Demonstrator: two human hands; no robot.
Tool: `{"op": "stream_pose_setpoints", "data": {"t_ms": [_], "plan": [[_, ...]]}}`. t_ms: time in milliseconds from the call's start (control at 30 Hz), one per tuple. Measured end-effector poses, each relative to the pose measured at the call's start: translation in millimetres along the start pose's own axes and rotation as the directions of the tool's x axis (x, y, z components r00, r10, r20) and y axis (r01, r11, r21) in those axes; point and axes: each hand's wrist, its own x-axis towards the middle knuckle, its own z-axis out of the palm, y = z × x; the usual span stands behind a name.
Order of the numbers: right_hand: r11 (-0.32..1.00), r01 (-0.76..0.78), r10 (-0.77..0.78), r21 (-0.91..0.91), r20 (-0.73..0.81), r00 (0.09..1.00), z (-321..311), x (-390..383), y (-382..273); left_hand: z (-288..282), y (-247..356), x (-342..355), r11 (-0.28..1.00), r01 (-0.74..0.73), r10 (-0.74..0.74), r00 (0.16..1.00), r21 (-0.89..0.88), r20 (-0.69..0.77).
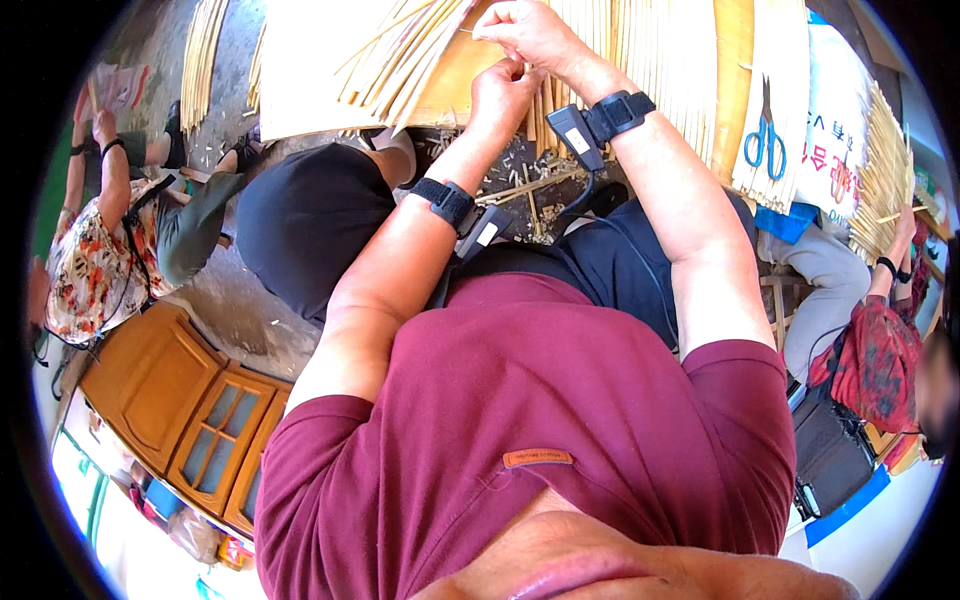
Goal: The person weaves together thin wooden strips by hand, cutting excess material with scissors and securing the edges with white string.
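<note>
My left hand (503,98) is closed in a pinch at the near edge of the wooden worktable (458,92). Just beyond it, my right hand (532,32) is pinched too, its fingers close to the left fingertips. What either pinch holds is too small or hidden to name. A fanned pile of loose pale straw-like strips (405,62) lies left of my hands. To their right, many similar strips (660,70) lie side by side in a flat row, their ends reaching the near edge.
Blue-handled scissors (766,148) lie on the strips at right. Cut bits (515,185) litter the floor below the table. Co-workers sit at far left and far right, the right one's hand by a strip bundle (880,170). A wooden cabinet (200,420) stands behind at left.
</note>
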Motion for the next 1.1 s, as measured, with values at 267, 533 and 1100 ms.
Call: {"op": "stream_pose_setpoints", "data": {"t_ms": [267,533,1100], "plan": [[0.988,-0.054,0.056,-0.141,0.005,0.998,-7.9,-15.4,11.7,-30.5,19.3,-13.8,0.931,-0.106,0.046,0.983,0.349,0.176],[0.969,0.067,-0.089,-0.24,-0.081,0.993,-2.7,-19.5,7.2,-88.3,85.3,-24.8,0.555,-0.368,0.697,0.695,0.746,-0.175],[0.469,0.172,-0.349,-0.867,-0.003,0.937,-1.5,-35.0,7.7,-62.2,20.4,1.3,0.877,0.294,-0.27,0.956,-0.379,0.118]]}}
